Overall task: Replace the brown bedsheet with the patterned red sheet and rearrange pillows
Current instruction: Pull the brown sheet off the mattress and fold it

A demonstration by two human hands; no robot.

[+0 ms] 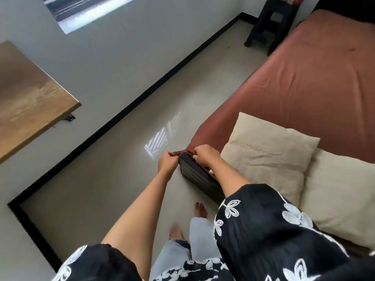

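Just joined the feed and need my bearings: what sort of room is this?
Most likely a bedroom. A bed with a brown sheet fills the right side, two beige pillows lie on it, and both hands, left hand and right hand, grip the sheet at the bed's corner.

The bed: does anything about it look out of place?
Only the near corner: the brown sheet is pulled off the dark bed frame, where both hands, left and right, pinch it. Elsewhere it lies flat.
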